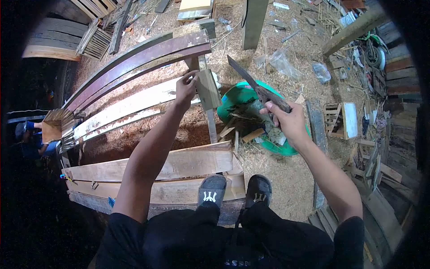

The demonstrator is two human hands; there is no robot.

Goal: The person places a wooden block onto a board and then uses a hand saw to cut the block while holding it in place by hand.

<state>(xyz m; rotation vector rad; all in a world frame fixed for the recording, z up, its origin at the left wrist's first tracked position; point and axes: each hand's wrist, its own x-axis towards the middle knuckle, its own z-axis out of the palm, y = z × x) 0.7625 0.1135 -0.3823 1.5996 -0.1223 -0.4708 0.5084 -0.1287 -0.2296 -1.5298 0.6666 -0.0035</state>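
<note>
My right hand is wrapped round the wooden handle of a tool with a long dark blade. The blade points up and to the left, over the edge of a green tub. My left hand is raised over the boards, its fingers loosely bent and apart, with nothing seen between them. Its fingertips are right beside a short wooden block at the end of the slatted frame. A long purplish-brown board runs leftward from there, and a pale, whitish board lies below it.
Planks lie near my feet. Offcuts and debris fill the tub. Wooden posts rise from a ground strewn with shavings, and a clear plastic bag lies there. A small crate stands at right. Another person holds wood at far left.
</note>
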